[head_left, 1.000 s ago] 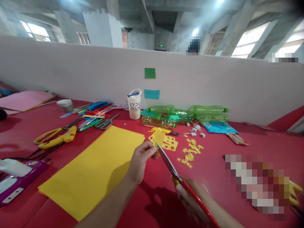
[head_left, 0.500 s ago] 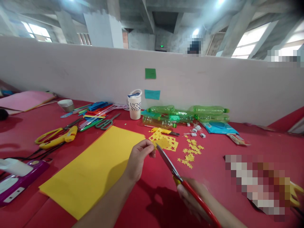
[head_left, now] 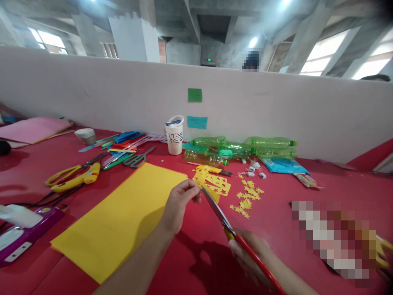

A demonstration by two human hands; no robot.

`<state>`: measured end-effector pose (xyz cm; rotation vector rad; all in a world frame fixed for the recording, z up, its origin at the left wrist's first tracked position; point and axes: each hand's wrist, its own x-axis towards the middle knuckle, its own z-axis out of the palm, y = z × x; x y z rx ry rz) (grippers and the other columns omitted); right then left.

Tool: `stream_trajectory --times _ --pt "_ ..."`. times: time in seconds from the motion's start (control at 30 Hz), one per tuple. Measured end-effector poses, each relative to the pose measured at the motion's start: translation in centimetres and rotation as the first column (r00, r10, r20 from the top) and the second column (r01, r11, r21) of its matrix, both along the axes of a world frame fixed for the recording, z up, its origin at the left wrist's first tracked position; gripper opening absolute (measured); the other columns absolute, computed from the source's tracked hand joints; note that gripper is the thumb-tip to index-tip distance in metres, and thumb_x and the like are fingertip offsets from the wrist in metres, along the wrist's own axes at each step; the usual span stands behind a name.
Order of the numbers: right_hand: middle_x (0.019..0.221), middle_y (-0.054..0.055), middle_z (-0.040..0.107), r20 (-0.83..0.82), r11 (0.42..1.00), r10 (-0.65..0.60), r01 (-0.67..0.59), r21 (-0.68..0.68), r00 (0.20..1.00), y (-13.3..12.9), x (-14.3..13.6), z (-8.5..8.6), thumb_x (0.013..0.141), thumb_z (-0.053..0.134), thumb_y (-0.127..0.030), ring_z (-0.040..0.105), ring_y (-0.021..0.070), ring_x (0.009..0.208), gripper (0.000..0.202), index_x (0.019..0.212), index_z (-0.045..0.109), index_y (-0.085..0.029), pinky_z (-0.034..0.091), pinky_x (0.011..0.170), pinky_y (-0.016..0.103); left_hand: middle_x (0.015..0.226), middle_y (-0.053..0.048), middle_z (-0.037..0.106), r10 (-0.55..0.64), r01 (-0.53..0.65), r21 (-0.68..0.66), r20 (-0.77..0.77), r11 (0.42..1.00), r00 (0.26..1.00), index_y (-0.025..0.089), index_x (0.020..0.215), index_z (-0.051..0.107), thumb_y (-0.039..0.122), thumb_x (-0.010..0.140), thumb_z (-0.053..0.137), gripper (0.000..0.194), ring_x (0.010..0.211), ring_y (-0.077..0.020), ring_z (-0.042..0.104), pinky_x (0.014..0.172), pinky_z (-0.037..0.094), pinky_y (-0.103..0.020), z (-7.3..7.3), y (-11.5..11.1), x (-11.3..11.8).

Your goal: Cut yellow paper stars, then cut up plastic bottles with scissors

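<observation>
My left hand [head_left: 184, 198] is closed in a pinch, with a small bit of yellow paper at the fingertips, mostly hidden. Wrapped around the red-handled scissors [head_left: 221, 217] is my right hand [head_left: 245, 250]. Their blades look closed, the tip right beside my left fingertips. Just past the tip lies or hangs a loose yellow paper scrap [head_left: 215, 197]; I cannot tell whether it touches the table. Behind it are yellow sheets with star-shaped holes [head_left: 219, 182]. Small yellow stars [head_left: 245, 203] are scattered to the right. A large yellow sheet [head_left: 123, 217] lies under and left of my left forearm.
Green plastic bottles [head_left: 272, 142] lie along the white partition [head_left: 123, 90], near a white cup [head_left: 175, 139]. At left are a yellow glue gun [head_left: 78, 180], grey-green scissors [head_left: 138, 159] and a purple power strip [head_left: 33, 233]. A blue packet [head_left: 285, 165] sits at right.
The yellow paper piece that stretched from my left fingertips past the blades has come away and dropped lower. Both hands have stayed nearly in place.
</observation>
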<state>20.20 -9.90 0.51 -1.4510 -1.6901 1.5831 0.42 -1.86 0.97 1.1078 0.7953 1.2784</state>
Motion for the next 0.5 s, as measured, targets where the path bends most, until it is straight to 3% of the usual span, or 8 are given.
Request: stream_trajectory --times 0.27,0.37,0.5 --pt "0.055 -0.007 0.034 0.044 0.998 0.068 -0.068 0.0 0.997 0.1 0.2 1.6 0.086 0.037 -0.062 0.033 0.0061 0.047 0.045 0.07 0.037 -0.02 0.026 0.043 0.018 0.059 0.001 0.052 -0.031 0.034 0.046 -0.08 0.998 0.996 0.016 0.064 0.057 0.02 0.078 0.053 0.015 0.06 -0.0117 0.046 0.063 0.037 -0.025 0.3 0.4 -0.6" --pt "0.056 -0.007 0.032 0.036 0.998 0.065 -0.064 -0.031 0.997 0.1 0.3 1.5 0.086 0.036 -0.061 0.031 0.0061 0.047 0.044 0.07 0.035 -0.02 0.025 0.043 0.019 0.059 0.001 0.052 -0.054 0.058 0.049 -0.091 0.997 0.994 0.016 0.065 0.058 0.021 0.078 0.054 0.014 0.06 -0.0114 0.046 0.062 0.037 -0.025 0.3 0.6 -0.9" --pt "0.057 -0.007 0.032 0.056 0.997 0.07 -0.072 0.038 0.996 0.2 0.4 0.9 0.086 0.037 -0.061 0.032 0.006 0.048 0.045 0.068 0.033 -0.02 0.025 0.043 0.018 0.058 0.002 0.052 -0.079 0.084 0.056 -0.083 0.995 0.993 0.016 0.067 0.058 0.02 0.078 0.054 0.013 0.058 -0.0104 0.046 0.061 0.037 -0.024 0.4 0.8 -1.2"
